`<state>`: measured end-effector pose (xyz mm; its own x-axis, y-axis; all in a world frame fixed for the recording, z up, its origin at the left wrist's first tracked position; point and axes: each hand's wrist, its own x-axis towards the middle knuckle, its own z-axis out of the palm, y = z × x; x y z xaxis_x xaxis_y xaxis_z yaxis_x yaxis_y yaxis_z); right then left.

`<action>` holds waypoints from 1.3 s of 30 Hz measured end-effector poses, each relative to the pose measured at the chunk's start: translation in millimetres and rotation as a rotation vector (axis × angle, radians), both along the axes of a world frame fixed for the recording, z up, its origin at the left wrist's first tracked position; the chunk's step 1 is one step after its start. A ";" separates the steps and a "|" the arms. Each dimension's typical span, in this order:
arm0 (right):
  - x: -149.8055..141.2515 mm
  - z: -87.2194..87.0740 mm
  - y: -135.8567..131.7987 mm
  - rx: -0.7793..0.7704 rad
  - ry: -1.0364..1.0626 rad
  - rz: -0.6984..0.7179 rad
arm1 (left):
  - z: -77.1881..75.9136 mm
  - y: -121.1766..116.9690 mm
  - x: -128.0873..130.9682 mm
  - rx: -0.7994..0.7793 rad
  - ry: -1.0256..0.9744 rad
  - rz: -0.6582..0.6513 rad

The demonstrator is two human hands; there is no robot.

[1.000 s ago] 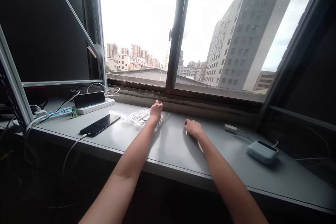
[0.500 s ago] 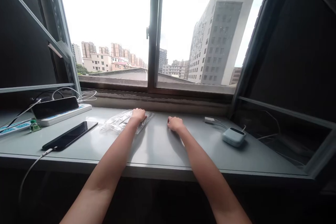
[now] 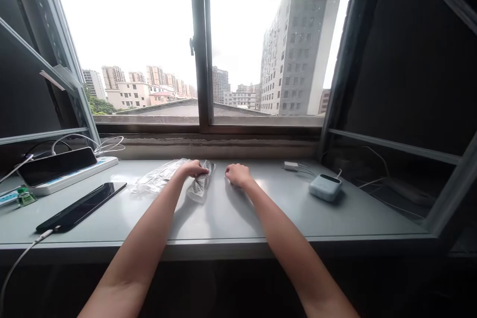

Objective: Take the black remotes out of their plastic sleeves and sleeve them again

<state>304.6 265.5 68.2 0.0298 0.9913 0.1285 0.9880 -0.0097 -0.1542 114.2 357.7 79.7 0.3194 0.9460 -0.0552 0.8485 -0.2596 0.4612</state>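
My left hand (image 3: 193,168) is closed on the right part of a clear plastic bag (image 3: 154,178), which lies crumpled on the grey shelf top (image 3: 223,223). Part of the bag sticks out below the thumb and fingers, lifted a little. To its right, my right hand (image 3: 238,174) rests low over the surface with its fingers curled inward. Whatever its fingertips hold, if anything, is hidden from view. A narrow gap separates the two hands.
At the left lie a black phone (image 3: 82,207) with a charging cable, a power strip (image 3: 74,175) with another phone (image 3: 57,165) leaning on it, and a small green bottle (image 3: 26,197). A pale blue power bank (image 3: 325,187) and white charger (image 3: 291,165) sit at the right.
The camera view has turned to the right. My left hand has changed its hold on the bag, and the bag's right end now bunches up beneath it. My right hand stays curled.
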 end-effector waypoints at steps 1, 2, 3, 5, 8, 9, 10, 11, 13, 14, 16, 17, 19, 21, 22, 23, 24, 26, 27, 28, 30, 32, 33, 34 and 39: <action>-2.0 0.7 -1.0 0.031 0.000 0.003 | -1.2 -1.1 -0.4 -0.040 -0.071 0.009; -4.0 1.5 -2.4 0.069 0.003 0.006 | -2.1 -2.2 -1.2 -0.084 -0.142 0.022; -6.1 2.3 -4.2 0.117 0.011 0.019 | -2.7 -3.1 -2.1 -0.124 -0.216 0.040; -9.7 3.4 -8.2 0.245 0.050 0.086 | -3.0 -3.5 -3.9 -0.153 -0.402 0.101; -13.1 2.4 -13.0 0.493 0.116 0.266 | -1.2 -1.1 -4.4 -0.133 -0.755 0.255; -13.7 1.5 -13.6 0.566 0.123 0.313 | -0.3 0.0 -4.0 -0.121 -0.885 0.304; -14.0 0.4 -13.7 0.632 0.121 0.349 | 0.5 0.9 -3.4 -0.114 -1.008 0.342; -14.0 -0.6 -13.2 0.691 0.109 0.378 | 1.1 1.7 -2.6 -0.114 -1.114 0.369; -12.9 -2.1 -11.2 0.802 0.073 0.411 | 1.5 2.6 -1.3 -0.144 -1.254 0.406; -11.6 -2.4 -10.0 0.862 0.061 0.413 | 1.5 3.0 -0.8 -0.169 -1.294 0.421; -7.8 -2.1 -7.7 0.984 0.067 0.394 | 1.3 3.6 -0.3 -0.224 -1.347 0.439; -5.5 -1.8 -6.9 1.041 0.081 0.377 | 1.2 4.0 -0.3 -0.252 -1.372 0.443; -0.8 -1.3 -6.0 1.134 0.103 0.337 | 0.7 5.2 -0.6 -0.302 -1.429 0.437; 2.5 -1.7 -5.9 1.191 0.092 0.308 | -0.5 6.8 -1.3 -0.358 -1.485 0.427; 3.1 -2.3 -5.9 1.206 0.075 0.307 | -1.5 7.7 -1.5 -0.387 -1.511 0.422; 3.0 -3.3 -5.9 1.213 0.053 0.317 | -2.7 8.6 -1.7 -0.415 -1.532 0.417; 2.3 -4.4 -5.9 1.212 0.026 0.338 | -4.1 9.6 -1.8 -0.438 -1.548 0.413; -0.5 -6.5 -6.2 1.201 -0.026 0.387 | -6.9 11.3 -1.5 -0.454 -1.564 0.406; -2.0 -7.3 -6.6 1.194 -0.050 0.404 | -8.0 12.0 -1.2 -0.449 -1.566 0.403; -3.3 -7.7 -7.2 1.187 -0.070 0.416 | -8.8 12.5 -0.8 -0.443 -1.565 0.403; -4.8 -7.4 -9.0 1.183 -0.101 0.433 | -9.6 12.9 0.0 -0.437 -1.561 0.400; -4.9 -6.5 -10.6 1.182 -0.121 0.437 | -9.5 12.9 0.8 -0.444 -1.558 0.388; -4.6 -6.2 -11.0 1.181 -0.127 0.436 | -9.4 12.7 1.1 -0.452 -1.558 0.382; -4.2 -6.2 -10.8 1.177 -0.132 0.432 | -9.3 12.6 1.4 -0.459 -1.562 0.380; -5.4 -10.4 -5.9 1.131 -0.166 0.413 | -9.0 10.9 1.9 -0.478 -1.585 0.401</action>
<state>299.2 259.6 57.7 -0.3604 0.2484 0.8991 0.8936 0.3684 0.2564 116.1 368.7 70.6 0.1002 0.9695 -0.2236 -0.5124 0.2429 0.8237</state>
